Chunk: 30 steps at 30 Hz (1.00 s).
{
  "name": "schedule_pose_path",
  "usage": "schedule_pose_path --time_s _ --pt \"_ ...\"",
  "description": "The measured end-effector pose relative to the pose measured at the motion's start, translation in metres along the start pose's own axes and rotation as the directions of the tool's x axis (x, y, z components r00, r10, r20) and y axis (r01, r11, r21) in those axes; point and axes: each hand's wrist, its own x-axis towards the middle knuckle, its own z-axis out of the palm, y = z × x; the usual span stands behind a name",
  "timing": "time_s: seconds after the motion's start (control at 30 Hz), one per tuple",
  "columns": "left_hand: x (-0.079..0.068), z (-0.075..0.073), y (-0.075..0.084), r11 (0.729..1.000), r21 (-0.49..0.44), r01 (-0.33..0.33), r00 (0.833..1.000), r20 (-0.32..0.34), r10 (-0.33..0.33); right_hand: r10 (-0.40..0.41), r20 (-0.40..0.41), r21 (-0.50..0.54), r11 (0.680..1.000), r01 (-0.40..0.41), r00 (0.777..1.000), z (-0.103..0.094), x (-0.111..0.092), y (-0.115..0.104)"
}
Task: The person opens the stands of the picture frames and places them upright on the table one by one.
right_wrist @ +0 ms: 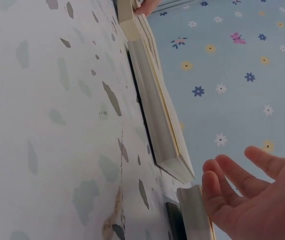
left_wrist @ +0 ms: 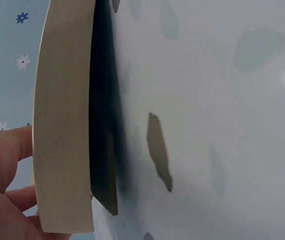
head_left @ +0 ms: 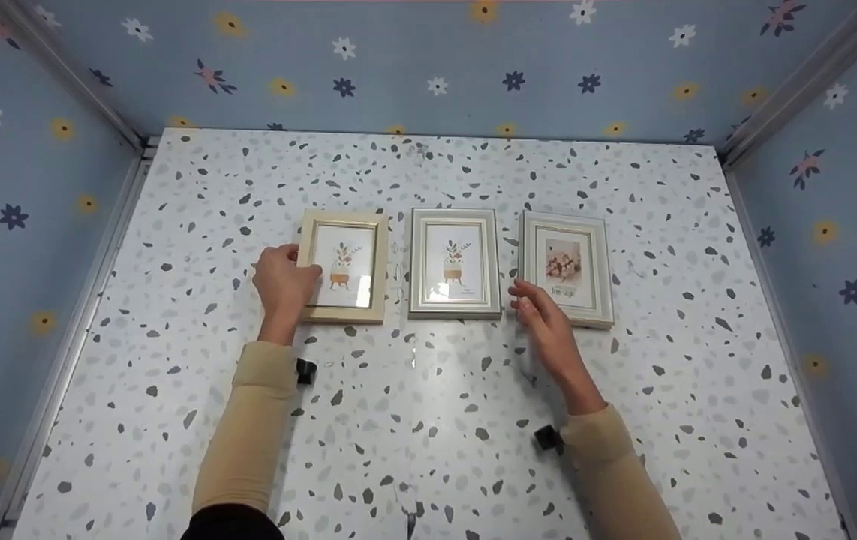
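Your tan sleeves (head_left: 248,420) lay over the table (head_left: 413,420). Your left hand (head_left: 284,279) pinched the leftmost, cream frame (head_left: 344,264); your right hand (head_left: 545,322), fingers loose, was by the right frame (head_left: 569,259). Only the head view showed the cream frame's plant picture (head_left: 341,274).

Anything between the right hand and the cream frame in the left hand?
Yes: the middle silvery frame lies between the right hand and the cream frame that the left hand grips.

Head view: above the table (head_left: 436,390), facing forward and down. Wrist views: low, close — both showing the cream frame (left_wrist: 65,120).
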Motion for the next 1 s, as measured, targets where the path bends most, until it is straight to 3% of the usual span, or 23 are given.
schedule_pose_path --time_s 0.2,0.33,0.5,0.8,1.0 --pt "-0.002 -0.006 -0.001 0.992 -0.125 0.018 1.0 -0.004 -0.019 -0.004 0.004 0.031 1.0 0.003 1.0 0.002 -0.001 -0.002" --pt "0.0 -0.012 -0.003 0.969 -0.237 0.073 0.995 0.078 -0.056 -0.012 0.002 0.034 0.999 0.012 1.0 0.003 -0.001 -0.001" --pt "0.003 -0.021 -0.004 0.925 -0.349 0.148 0.977 0.194 -0.083 -0.003 0.014 0.034 0.999 0.003 1.0 0.005 0.001 0.0" --pt "0.003 -0.024 -0.01 0.888 -0.412 0.205 0.946 0.315 -0.072 0.009 0.062 0.042 0.999 -0.011 0.998 0.01 -0.007 -0.037" --pt "-0.003 -0.023 -0.013 0.87 -0.455 0.188 0.95 0.309 -0.044 0.002 0.059 0.072 0.997 -0.007 0.998 0.013 -0.008 -0.04"
